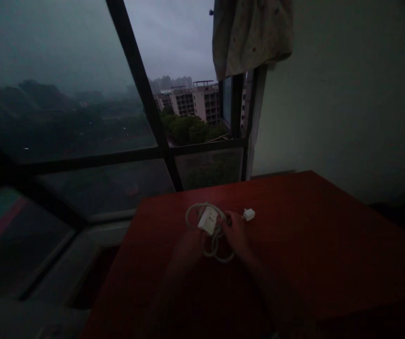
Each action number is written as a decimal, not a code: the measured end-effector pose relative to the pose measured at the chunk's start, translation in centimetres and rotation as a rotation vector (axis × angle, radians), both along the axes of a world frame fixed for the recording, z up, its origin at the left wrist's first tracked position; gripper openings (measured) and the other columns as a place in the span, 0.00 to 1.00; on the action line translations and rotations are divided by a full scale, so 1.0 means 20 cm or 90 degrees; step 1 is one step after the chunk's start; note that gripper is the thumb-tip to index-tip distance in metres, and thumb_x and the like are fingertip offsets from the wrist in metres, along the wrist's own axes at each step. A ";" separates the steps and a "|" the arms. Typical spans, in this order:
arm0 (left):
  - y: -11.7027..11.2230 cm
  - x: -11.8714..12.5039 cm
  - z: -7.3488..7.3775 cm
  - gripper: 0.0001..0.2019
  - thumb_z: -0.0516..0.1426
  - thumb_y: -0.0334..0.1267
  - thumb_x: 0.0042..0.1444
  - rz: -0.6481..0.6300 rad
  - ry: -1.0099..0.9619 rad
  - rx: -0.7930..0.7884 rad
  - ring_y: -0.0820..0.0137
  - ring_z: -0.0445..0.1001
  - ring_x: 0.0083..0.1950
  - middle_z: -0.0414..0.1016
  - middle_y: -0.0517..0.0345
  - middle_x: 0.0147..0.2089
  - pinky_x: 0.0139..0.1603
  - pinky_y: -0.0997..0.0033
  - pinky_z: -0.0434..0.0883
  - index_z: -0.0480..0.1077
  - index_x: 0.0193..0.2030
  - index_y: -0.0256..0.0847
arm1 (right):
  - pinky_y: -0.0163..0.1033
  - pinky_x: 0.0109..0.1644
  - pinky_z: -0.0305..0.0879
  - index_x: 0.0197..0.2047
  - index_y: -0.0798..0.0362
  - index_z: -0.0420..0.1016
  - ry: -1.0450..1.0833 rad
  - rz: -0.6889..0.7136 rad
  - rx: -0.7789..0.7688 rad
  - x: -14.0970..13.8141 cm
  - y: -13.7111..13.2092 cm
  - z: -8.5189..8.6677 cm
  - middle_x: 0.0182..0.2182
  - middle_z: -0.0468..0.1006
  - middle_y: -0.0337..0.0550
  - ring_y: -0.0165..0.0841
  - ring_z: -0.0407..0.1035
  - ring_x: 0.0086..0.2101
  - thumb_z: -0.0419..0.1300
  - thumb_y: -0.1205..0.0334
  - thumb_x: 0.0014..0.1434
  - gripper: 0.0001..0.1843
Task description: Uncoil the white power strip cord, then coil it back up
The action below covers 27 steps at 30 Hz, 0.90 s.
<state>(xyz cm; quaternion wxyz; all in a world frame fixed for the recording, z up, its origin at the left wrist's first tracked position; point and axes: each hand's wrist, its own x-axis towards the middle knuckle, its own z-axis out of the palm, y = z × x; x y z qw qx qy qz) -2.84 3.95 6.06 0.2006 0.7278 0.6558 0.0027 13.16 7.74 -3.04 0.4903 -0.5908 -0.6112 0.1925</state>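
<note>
A white extension socket [207, 221] is held up over the table, its outlet face towards me. My left hand [192, 242] is closed around its lower left side; the fingers are dim and partly blurred. My right hand [236, 231] is closed on the white cord [215, 246] at the socket's right side, with the fingertips close to the socket. Loops of the cord circle behind the socket and hang below it, between both hands. Just right of my right hand, a small white plug adapter [249, 214] lies on the table with its prongs towards the left.
The reddish-brown table [304, 226] reaches to the window frame [167, 150] at its far side. A pale wall [329, 103] rises on the right. Cloth [251, 37] hangs above the open window section. The room is dark.
</note>
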 end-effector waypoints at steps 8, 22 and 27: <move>-0.03 -0.04 -0.12 0.16 0.45 0.38 0.62 0.090 -0.186 0.077 0.65 0.76 0.43 0.78 0.47 0.45 0.40 0.72 0.67 0.71 0.47 0.37 | 0.43 0.45 0.62 0.40 0.54 0.73 -0.022 0.048 0.008 0.00 0.01 0.00 0.37 0.74 0.47 0.38 0.66 0.39 0.56 0.53 0.58 0.14; -0.05 0.01 0.07 0.19 0.45 0.39 0.61 0.030 0.041 0.128 0.58 0.77 0.37 0.78 0.42 0.39 0.31 0.69 0.64 0.65 0.57 0.39 | 0.44 0.46 0.63 0.42 0.53 0.72 0.007 0.069 0.047 0.01 0.01 -0.01 0.38 0.72 0.46 0.38 0.66 0.41 0.57 0.54 0.58 0.13; -0.01 0.02 0.08 0.22 0.48 0.35 0.58 -0.001 0.030 0.115 0.58 0.77 0.34 0.78 0.43 0.38 0.32 0.67 0.66 0.62 0.60 0.42 | 0.43 0.45 0.64 0.42 0.52 0.71 0.056 0.104 0.053 -0.01 -0.02 0.02 0.38 0.72 0.45 0.37 0.66 0.40 0.57 0.57 0.58 0.10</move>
